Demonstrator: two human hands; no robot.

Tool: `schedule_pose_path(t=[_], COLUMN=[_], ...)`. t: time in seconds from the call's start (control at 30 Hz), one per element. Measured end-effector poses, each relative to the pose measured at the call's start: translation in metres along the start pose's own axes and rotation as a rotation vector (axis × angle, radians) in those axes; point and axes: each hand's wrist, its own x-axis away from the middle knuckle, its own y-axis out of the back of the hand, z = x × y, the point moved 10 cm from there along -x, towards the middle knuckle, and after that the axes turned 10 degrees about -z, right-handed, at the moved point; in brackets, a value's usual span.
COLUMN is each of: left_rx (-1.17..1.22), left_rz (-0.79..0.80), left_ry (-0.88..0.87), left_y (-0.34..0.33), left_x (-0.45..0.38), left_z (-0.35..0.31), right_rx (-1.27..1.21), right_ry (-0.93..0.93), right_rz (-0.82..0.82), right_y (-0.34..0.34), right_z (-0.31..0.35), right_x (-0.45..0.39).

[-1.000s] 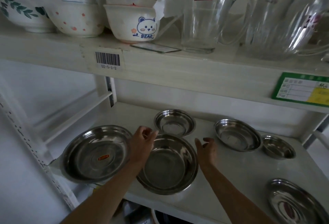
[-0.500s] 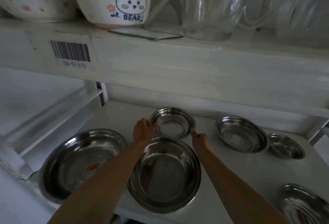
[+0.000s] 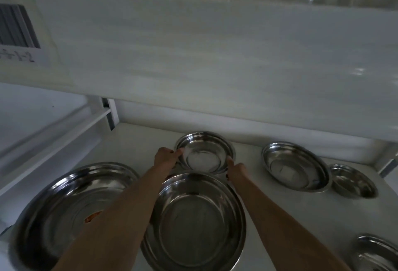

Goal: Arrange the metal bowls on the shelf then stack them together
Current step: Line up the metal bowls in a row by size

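Deep under the upper shelf, a person's left hand (image 3: 167,157) and right hand (image 3: 235,169) close on opposite sides of the rim of a small metal bowl (image 3: 204,152) at the back of the white shelf (image 3: 256,212), fingers curled over the edge. Whether the bowl has left the shelf cannot be told. A two-sided hold of this kind would keep the shallow, slippery dish level, a sensible grip, it seems, for lifting it clear of its neighbour.

Just in front of the small bowl, between the forearms, sits a wider bowl (image 3: 193,221), likely the one meant to receive it. Left of the small bowl and nearer the camera lies the largest bowl (image 3: 71,206), with an orange sticker on its base. To the small bowl's right stand a medium bowl (image 3: 295,166) and, beside that, a smaller one (image 3: 353,181); another (image 3: 377,253) shows at the near right corner. All lie unstacked, so the nesting appears barely begun.
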Motion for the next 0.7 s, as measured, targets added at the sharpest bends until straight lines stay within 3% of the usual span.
schedule_pose_path(t=[0.7], left_rx=[0.122], left_rz=[0.018], left_ry=[0.083], left_y=[-0.016], left_x=[-0.014], left_z=[0.015], right_rx=[-0.105], right_ry=[0.005], right_rz=[-0.041], right_y=[0.008], right_z=[0.022], right_x=[0.015])
